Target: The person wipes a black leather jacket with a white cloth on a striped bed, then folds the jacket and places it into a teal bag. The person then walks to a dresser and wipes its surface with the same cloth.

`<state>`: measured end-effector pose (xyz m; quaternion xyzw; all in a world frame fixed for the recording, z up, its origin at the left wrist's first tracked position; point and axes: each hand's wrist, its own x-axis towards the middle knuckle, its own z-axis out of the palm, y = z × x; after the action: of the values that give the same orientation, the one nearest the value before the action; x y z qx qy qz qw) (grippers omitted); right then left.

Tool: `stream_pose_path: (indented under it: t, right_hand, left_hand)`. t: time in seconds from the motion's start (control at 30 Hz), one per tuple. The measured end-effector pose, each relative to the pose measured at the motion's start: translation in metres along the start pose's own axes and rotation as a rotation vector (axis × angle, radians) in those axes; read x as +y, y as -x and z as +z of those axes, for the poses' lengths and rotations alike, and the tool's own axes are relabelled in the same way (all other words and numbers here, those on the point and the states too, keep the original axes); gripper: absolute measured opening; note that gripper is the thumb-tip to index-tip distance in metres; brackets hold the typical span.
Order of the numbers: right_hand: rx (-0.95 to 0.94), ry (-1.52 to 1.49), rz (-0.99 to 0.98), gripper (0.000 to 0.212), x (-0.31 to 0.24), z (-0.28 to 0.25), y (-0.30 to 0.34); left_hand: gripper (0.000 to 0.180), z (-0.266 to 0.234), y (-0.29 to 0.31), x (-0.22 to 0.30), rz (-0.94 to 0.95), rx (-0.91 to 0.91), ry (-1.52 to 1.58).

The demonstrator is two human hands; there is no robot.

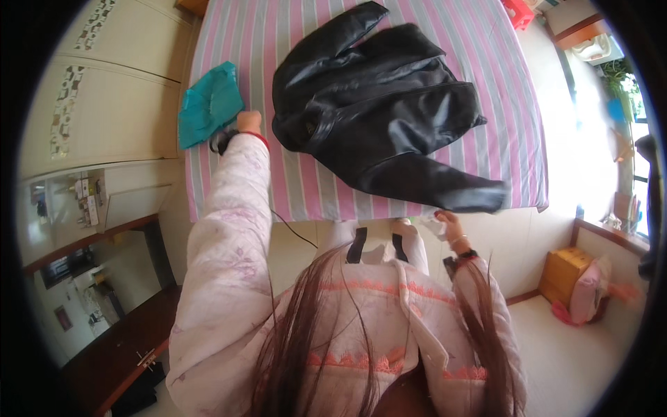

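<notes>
A black leather jacket (pixel 389 111) lies spread out on a bed with a pink, grey and white striped sheet (pixel 490 76). One sleeve points toward me at the near edge, its cuff blurred. To the left is a crumpled teal bag (pixel 208 104) with a shiny surface. My left hand (pixel 249 123) is closed at the bag's right edge, its fingertips hidden. Just off the near edge of the bed, beside the sleeve's cuff, my right hand (pixel 451 228) holds a crumpled white tissue (pixel 435 226).
A black item (pixel 221 142) sits by my left wrist, and a thin dark cord (pixel 292 229) hangs near the bed's edge. Cream cabinets (pixel 118 104) line the left side. At the lower right stands a wooden box (pixel 564 274) beside a pink bag (pixel 589 292).
</notes>
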<state>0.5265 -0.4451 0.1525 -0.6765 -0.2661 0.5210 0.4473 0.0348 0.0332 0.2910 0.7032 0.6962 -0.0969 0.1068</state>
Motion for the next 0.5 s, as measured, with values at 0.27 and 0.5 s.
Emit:
stream_pose_path:
  t: [0.27, 0.5]
  right_hand:
    - [0.685, -0.477, 0.774, 0.047, 0.095, 0.008, -0.019]
    - [0.671, -0.961, 0.560, 0.034, 0.097, -0.035, -0.042]
  left_hand:
    - [0.024, 0.194, 0.083, 0.115, 0.341, 0.309, 0.628]
    - [0.085, 0.222, 0.175, 0.184, 0.810, -0.217, 0.256]
